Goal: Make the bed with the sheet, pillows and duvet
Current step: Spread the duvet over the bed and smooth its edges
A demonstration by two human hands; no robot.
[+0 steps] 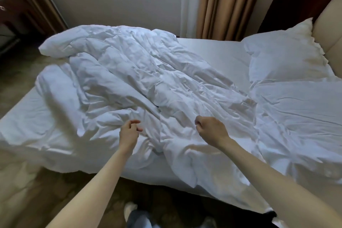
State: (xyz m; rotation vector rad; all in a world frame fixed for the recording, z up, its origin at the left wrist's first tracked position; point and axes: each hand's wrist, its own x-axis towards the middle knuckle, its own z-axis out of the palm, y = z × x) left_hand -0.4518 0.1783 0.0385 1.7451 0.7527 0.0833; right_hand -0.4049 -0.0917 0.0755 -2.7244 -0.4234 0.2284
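Observation:
A crumpled white duvet [140, 79] lies in a heap across the middle of the bed, running from the far left corner toward me. The white sheet [209, 50] covers the mattress and shows bare beside the duvet. Two white pillows lie at the right end, one far [283, 55] and one near [299, 109]. My left hand [129, 131] hovers over the duvet's near folds with fingers loosely curled, holding nothing. My right hand [209, 127] hovers over the duvet too, its fingers curled into a fist with no fabric visible in it.
A cream padded headboard [329, 29] stands at the right. Tan curtains [225, 2] and a pale wall lie behind the bed. Dark wooden furniture [16, 11] is at the far left. Patterned carpet [37, 187] and my feet are below the near bed edge.

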